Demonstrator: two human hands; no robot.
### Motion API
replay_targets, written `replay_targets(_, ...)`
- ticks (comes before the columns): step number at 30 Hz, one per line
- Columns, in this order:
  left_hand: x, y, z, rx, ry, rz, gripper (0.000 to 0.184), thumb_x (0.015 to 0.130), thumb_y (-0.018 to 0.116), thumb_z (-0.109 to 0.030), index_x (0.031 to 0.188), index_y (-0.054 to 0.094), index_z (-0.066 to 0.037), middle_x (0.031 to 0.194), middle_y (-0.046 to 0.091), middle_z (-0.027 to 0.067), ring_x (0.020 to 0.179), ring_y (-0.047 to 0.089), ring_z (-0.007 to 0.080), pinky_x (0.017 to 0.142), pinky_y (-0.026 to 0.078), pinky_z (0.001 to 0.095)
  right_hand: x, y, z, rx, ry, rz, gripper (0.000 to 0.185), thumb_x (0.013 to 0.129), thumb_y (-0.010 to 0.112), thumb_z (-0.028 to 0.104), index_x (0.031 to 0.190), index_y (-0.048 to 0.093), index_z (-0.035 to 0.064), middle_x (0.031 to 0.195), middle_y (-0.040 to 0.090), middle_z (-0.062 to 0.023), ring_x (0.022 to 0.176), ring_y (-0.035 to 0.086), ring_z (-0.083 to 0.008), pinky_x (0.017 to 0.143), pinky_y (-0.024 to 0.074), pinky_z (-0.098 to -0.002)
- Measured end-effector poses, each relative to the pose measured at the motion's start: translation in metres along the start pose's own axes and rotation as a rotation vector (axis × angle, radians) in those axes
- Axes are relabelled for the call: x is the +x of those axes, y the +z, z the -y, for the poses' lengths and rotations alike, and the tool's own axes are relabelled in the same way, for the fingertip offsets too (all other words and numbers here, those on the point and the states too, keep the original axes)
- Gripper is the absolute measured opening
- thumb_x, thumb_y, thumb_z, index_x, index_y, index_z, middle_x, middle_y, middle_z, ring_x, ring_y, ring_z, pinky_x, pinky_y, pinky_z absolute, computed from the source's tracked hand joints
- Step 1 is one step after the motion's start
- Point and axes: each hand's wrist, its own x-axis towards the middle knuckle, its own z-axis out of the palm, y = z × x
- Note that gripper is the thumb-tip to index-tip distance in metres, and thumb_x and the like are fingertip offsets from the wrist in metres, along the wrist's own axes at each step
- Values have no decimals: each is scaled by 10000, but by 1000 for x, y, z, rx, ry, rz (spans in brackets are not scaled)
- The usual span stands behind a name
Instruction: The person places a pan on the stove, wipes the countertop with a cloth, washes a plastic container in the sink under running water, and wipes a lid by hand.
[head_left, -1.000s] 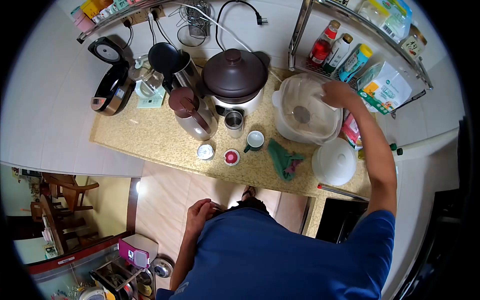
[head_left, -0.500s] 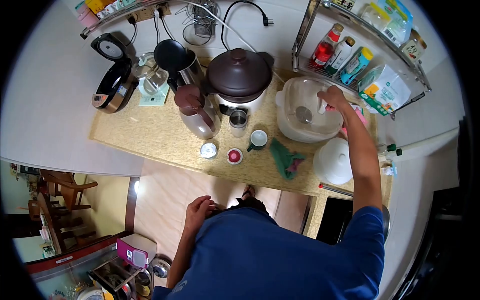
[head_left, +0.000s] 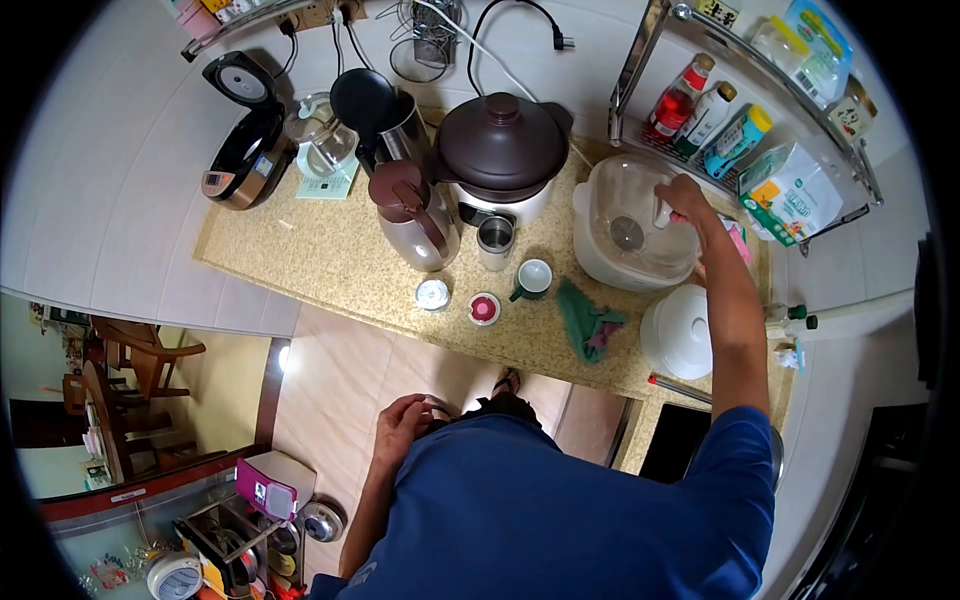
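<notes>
My right hand reaches into a whitish, see-through container at the right of the counter, its fingers closed round a short white handle. What the handle belongs to is hard to make out. A round grey patch shows inside the container, left of the hand. My left hand hangs beside my body, off the counter, with loosely curled fingers and nothing visible in it. Near the container lie a green cloth and a white lidded pot, partly behind my right forearm.
A dark lidded pot, a thermos jug, an open kettle and an open rice cooker stand along the counter. In front are a steel cup, a mug and a red-and-white lid. A bottle rack overhangs the right.
The whole view has shifted slightly, so the counter things appear further right. My right hand keeps hold of the white handle in the container; my left hand stays by my side.
</notes>
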Motion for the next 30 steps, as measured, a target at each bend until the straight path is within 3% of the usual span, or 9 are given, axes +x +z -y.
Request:
replay_targets(7,0,1,3,43,4,22,356,977,553,-236,1237,571,7,1106,658,159,927,677,220,790,532,314,-3,3,-3,-3,-51,-41,376,796,636,273,732,629,-97,608,621,-159,448,606,-245,377,471,-366)
replay_targets(13,-13,4,-5,95,-36,-3,353,983,535,-238,1245,568,-3,1108,663,142,932,670,208,798,525,302,-4,9,-9,-15,-91,-68,497,829,658,386,699,615,-92,565,596,-164,428,583,-241,373,454,-375)
replay_targets(16,-18,0,-5,89,-26,11,345,987,528,-226,1246,565,-1,1103,667,136,913,665,201,790,529,296,-32,7,9,-41,-19,-86,559,824,678,477,770,634,-77,582,611,-177,479,626,-254,453,497,-374)
replay_targets(18,-18,-10,3,98,-9,40,343,989,525,-220,1245,562,5,1100,668,134,909,664,199,783,532,295,-45,16,1,-123,-179,-492,500,869,616,476,901,649,-22,770,686,-208,700,687,-343,618,534,-420)
replay_targets(19,-19,-15,7,100,11,70,341,991,521,-215,1244,560,11,1096,670,131,906,663,197,775,535,294,-59,20,-10,-128,-151,-496,500,869,616,476,901,649,-22,770,686,-208,700,687,-343,618,534,-420)
replay_targets(21,-19,-24,11,142,-9,112,336,993,515,-206,1240,559,17,1097,668,136,915,663,201,770,539,298,-119,29,-15,199,-307,-554,385,896,601,407,953,658,31,830,693,-194,786,677,-348,710,516,-422)
replay_targets(24,-17,-38,13,203,-44,181,328,995,506,-191,1234,560,26,1096,666,150,924,664,210,767,547,308,-224,72,-60,263,-341,-808,248,930,578,254,902,663,23,730,657,-163,640,638,-311,603,486,-384)
replay_targets(27,-13,-54,13,305,-61,300,334,991,508,-196,1234,565,26,1092,662,171,928,669,230,784,553,326,-363,147,-112,453,-32,-769,265,956,546,234,865,631,1,644,601,-115,573,596,-167,557,469,-331)
replay_targets(30,-16,-91,35,411,-63,478,365,979,546,-244,1233,575,17,1075,674,133,928,672,211,785,543,326,-539,253,-145,586,366,-830,314,971,543,271,901,643,-18,660,622,-112,543,597,-154,537,487,-304)
